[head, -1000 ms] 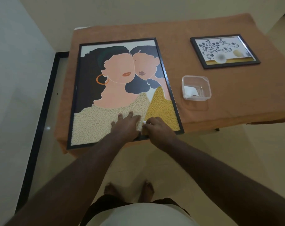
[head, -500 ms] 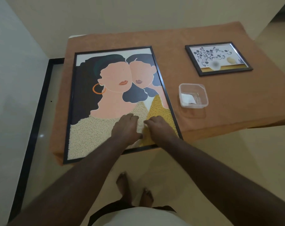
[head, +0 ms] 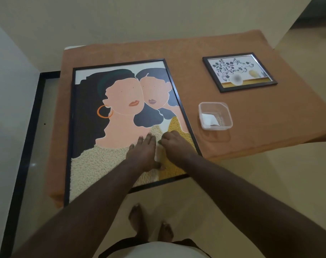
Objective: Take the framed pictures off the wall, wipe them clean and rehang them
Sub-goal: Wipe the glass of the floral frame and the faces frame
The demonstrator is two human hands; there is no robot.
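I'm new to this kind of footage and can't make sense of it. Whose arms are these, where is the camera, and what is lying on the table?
There is no machine here: the arms are a person's own. The camera is worn on their head and looks down, which is why you also see their bare feet below. A table covered with an orange cloth holds a large framed picture of two faces, a small framed picture of flowers, and a clear plastic container with something white inside. The left hand lies flat on the large picture, fingers straight. The right hand rests beside it, fingers curled; a bit of something white shows between the hands, probably a wipe, though I can't tell whether the right hand grips it.
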